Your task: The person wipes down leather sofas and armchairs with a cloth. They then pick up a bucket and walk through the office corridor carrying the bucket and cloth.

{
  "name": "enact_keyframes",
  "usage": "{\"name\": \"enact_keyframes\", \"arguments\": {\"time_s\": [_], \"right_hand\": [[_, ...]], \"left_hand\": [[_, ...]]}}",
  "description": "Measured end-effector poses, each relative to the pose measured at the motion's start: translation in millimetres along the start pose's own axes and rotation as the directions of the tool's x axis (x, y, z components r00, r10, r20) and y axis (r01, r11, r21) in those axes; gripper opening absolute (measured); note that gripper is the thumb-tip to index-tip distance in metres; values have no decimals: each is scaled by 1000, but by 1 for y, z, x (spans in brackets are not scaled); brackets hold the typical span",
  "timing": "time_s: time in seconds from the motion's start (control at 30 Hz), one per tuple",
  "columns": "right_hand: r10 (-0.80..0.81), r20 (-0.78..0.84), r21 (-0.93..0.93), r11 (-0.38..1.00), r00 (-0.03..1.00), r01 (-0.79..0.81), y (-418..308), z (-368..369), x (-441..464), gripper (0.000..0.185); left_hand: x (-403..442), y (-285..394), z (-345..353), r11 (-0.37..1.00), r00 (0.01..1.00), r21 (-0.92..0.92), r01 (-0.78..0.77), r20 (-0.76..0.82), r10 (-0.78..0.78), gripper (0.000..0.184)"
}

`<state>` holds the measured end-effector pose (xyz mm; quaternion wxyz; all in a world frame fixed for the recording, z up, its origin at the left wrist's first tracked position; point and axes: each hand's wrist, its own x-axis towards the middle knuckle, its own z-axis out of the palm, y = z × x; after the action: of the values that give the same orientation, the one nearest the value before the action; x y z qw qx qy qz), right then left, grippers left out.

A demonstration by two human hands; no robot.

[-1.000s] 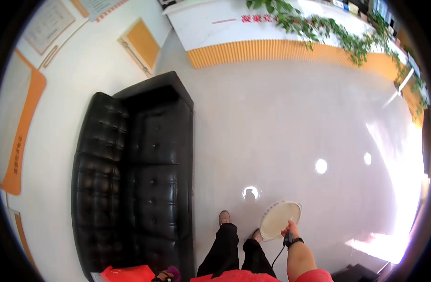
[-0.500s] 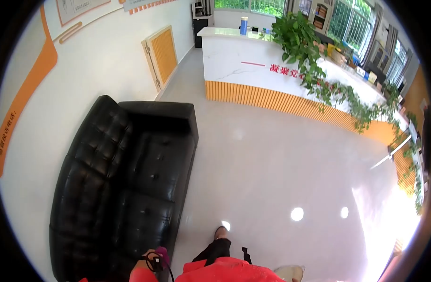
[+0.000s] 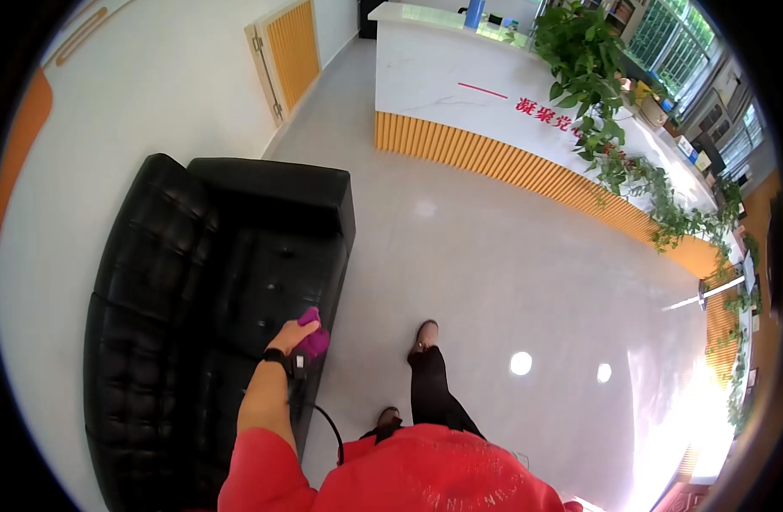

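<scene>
My left hand (image 3: 289,336) is closed around a crumpled purple cloth (image 3: 317,340). Hand and cloth are over the front edge of the seat of a black leather sofa (image 3: 276,256); whether the cloth presses on the leather I cannot tell. On the left wrist is a black band with a small device (image 3: 299,362), and a black cable (image 3: 331,422) runs from it toward my red shirt. My right hand is out of view.
A white reception counter (image 3: 442,72) with a slatted wooden base stands ahead, bearing a blue bottle (image 3: 474,14) and a trailing green plant (image 3: 583,51). A wooden wall panel (image 3: 291,51) is beyond the sofa. My shoe (image 3: 425,334) is on the grey floor (image 3: 459,247).
My left hand has moved forward along the sofa with the purple cloth, the arm now stretched out. I have stepped forward, and the view tilts further down.
</scene>
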<state>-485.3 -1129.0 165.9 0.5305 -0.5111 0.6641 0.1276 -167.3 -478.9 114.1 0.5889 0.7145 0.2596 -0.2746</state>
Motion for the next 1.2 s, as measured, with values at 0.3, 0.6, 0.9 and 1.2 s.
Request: {"name": "enact_keyframes", "arguments": {"time_s": [0.3, 0.6, 0.9, 1.2], "right_hand": [[106, 136, -58, 993, 985, -99, -150, 106, 111, 36], [-40, 401, -449, 862, 915, 234, -377, 359, 149, 26], [-6, 649, -589, 628, 761, 508, -585, 600, 124, 24], [121, 892, -343, -444, 435, 828, -675, 886, 71, 50]], "left_hand": [[75, 10, -27, 945, 947, 131, 301, -155, -280, 31], [42, -13, -40, 768, 773, 129, 627, -216, -596, 43], [81, 52, -16, 470, 779, -795, 383, 5, -627, 34], [138, 45, -14, 250, 684, -962, 109, -109, -721, 27]]}}
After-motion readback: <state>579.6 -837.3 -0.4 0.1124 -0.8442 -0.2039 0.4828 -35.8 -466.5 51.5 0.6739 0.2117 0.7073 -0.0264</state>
